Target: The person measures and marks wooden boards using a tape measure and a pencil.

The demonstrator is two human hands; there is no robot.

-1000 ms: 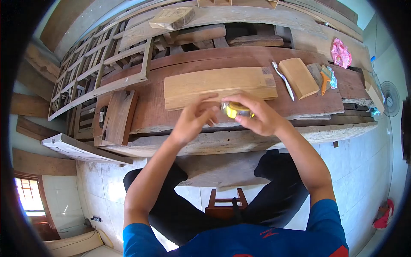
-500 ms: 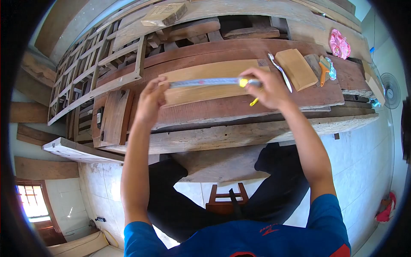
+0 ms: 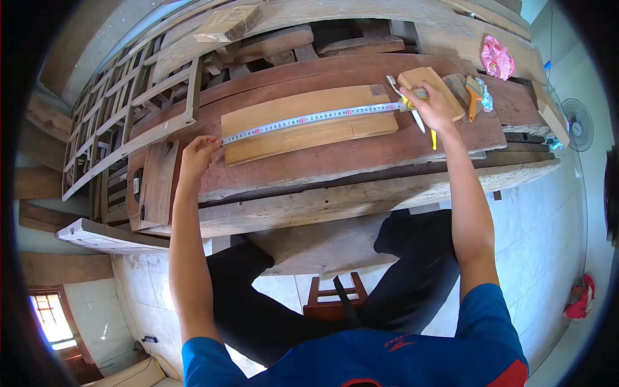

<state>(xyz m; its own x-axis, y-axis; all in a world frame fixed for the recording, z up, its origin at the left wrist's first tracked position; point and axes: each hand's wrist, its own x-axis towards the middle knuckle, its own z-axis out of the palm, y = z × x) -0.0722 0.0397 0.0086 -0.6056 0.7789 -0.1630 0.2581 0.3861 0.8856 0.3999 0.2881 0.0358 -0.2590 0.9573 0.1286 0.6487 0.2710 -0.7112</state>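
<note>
A tape measure is pulled out lengthwise over a light-brown wooden board. My left hand pinches the blade's end at the board's left edge. My right hand is closed around the yellow case, just beyond the board's right end; a yellow strap hangs below it. Partly under the right hand lies a white toothbrush. A wooden block sits right behind that hand, and an orange-handled paintbrush is farther right.
Reddish-brown planks form the work surface. A slatted wooden frame stands at the left, and another wood block lies at the back. Pink crumpled plastic rests at back right. A small stool is between my legs.
My hands have moved apart, the left leftward and the right rightward, drawing out more of the blade. It now spans the board's length. The whole view has shifted slightly.
</note>
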